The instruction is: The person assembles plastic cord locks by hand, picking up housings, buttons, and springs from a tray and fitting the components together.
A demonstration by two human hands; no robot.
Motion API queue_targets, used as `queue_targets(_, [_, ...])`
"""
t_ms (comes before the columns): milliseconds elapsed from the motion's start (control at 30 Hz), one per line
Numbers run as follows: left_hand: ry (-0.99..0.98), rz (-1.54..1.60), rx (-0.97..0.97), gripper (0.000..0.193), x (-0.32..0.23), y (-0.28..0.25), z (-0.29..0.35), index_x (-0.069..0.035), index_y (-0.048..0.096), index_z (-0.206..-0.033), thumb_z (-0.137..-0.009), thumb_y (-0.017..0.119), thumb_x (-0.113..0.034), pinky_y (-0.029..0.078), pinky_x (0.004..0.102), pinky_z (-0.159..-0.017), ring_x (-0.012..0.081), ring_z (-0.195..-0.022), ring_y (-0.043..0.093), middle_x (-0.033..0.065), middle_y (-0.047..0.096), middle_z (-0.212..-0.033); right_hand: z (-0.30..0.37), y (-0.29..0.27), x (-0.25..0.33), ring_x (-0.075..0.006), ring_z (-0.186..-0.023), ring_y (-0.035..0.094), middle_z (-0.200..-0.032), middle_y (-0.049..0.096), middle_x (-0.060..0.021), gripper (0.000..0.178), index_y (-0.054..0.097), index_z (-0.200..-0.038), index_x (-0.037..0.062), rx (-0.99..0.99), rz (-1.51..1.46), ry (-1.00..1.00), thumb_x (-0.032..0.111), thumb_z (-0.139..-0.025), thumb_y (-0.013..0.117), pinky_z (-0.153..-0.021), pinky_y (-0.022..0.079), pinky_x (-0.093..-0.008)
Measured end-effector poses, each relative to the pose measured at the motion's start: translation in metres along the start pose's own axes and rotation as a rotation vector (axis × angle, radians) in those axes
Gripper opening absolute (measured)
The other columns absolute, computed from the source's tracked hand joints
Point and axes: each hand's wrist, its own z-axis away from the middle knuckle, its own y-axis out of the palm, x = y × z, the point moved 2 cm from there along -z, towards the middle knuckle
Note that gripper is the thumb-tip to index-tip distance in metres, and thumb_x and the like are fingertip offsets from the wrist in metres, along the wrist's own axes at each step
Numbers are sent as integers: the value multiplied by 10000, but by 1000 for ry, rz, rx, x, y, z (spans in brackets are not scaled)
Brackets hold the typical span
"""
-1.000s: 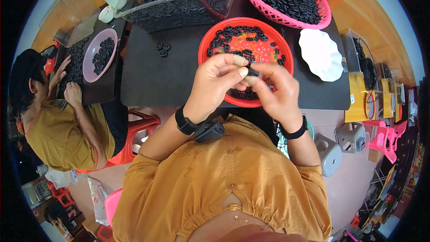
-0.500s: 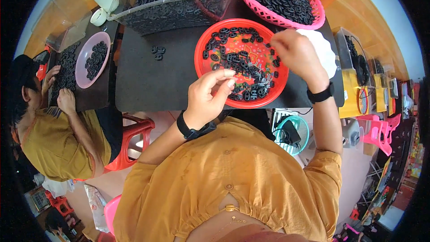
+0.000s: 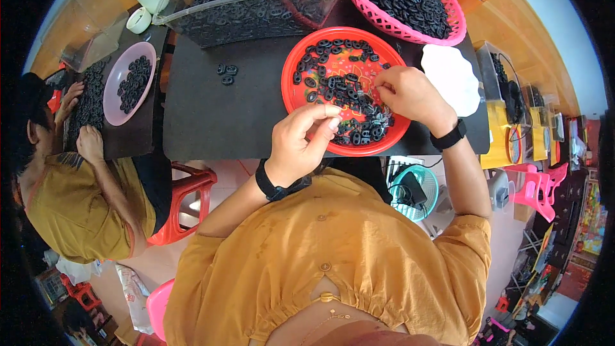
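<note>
A round red tray holds many small black oval pieces with two holes, and thin silvery bits lie among them on its right side. My left hand hovers over the tray's near left rim, thumb and forefinger pinched together. Whatever is between those fingertips is too small to make out. Over the tray's right side is my right hand, its fingers curled and closed, pointing toward the silvery bits. Its fingertips are partly hidden, so I cannot tell what they hold.
Behind the tray stand a clear plastic bin and a pink basket, both full of black pieces. A white scalloped plate sits to the right. Several loose pieces lie left. A co-worker handles similar pieces by a pale pink bowl.
My right hand has come down and slightly left, from the tray's upper right rim to over its right side. My left hand stays pinched in nearly the same place.
</note>
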Motion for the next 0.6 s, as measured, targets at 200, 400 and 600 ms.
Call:
queue_targets(200, [42,-51,16,129,0,0,0,16,617,-1021,-891,618,7,559,250,-658,129,-761,670,98,673,-918,5,-7,2,-314,-673,634,-748,644,-157,123,664,-897,14,-105,-181,127,97,-827,608,-650,511,-378])
queue_targets(400, [34,-79,23,128,-1,0,-1,16,622,-1019,-891,618,9,558,248,-666,126,-758,668,93,673,-918,10,-1,4,-348,-781,641,-831,652,-182,117,666,-852,25,-225,-127,7,102,-802,594,-701,516,-422])
queue_targets(600, [23,-89,19,131,-1,1,0,16,624,-1024,-893,616,4,558,247,-653,123,-758,667,95,675,-921,10,8,10,-335,-776,642,-816,662,-159,125,652,-777,24,-53,-18,-24,127,-733,596,-704,522,-418])
